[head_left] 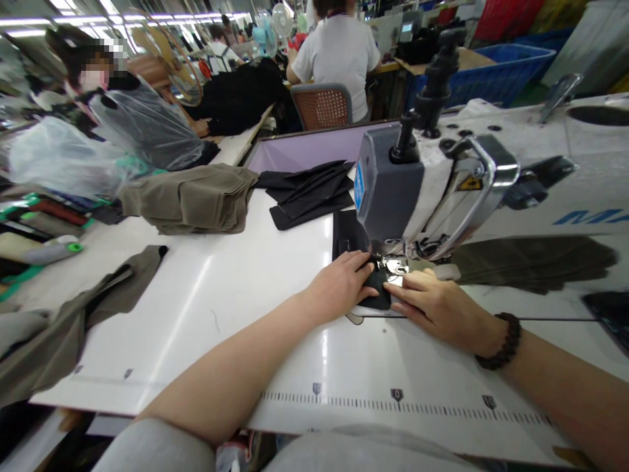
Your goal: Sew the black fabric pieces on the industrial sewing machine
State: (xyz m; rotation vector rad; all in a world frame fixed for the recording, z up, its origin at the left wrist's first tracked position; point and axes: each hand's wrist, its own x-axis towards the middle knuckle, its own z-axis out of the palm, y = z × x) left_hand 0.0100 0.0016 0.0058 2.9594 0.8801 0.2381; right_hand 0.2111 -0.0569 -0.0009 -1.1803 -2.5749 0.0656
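Open desk [236,295] is stretching left of the left hand [341,283]; the sewing machine head [390,187] is blocking the way just beyond both hands, and olive fabric [535,262] is lying beyond the right hand [437,305].

My left fingers [361,261] cover part of the black cloth [345,228], and I cannot tell whether my right fingers [409,299] pinch it. Just beyond them, the needle is lost among shiny metal parts [394,266]. Well right of them, lettering [592,217] and a dark object [610,319] are cut off; far left, olive cloth [63,334] is too.
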